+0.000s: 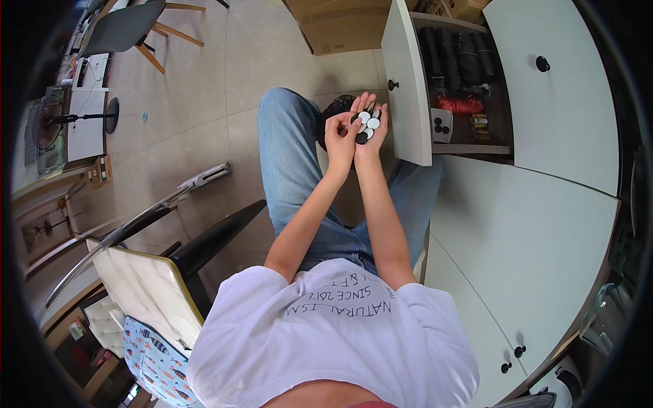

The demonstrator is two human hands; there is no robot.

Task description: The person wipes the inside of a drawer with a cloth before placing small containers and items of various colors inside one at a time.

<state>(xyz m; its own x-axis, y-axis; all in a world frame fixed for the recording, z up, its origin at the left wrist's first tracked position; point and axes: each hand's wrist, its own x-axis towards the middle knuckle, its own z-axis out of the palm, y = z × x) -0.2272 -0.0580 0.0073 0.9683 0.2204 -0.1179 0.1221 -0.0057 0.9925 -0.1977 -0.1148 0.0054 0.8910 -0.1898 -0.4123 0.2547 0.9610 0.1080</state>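
Note:
My right hand (375, 133) is cupped with its palm up and holds several small round discs (373, 124), some white and some black. My left hand (339, 133) is against its left side, with thumb and curled fingers at the edge of the pile. A black disc is at those fingertips, but whether they pinch it is too small to tell. Both hands are above the floor between my knees, left of an open white cabinet door (408, 92). Inside the cabinet, a white tray or box (441, 125) bears a few black round spots or discs.
The cabinet shelf (472, 149) holds black wrapped bundles (459, 56), a red plastic bundle (459, 104) and several batteries (479, 126). A cardboard box (342, 30) stands beyond the door. Behind my hands is a black plastic bag (336, 109). A grey chair (125, 28) and fan (51, 120) are at left.

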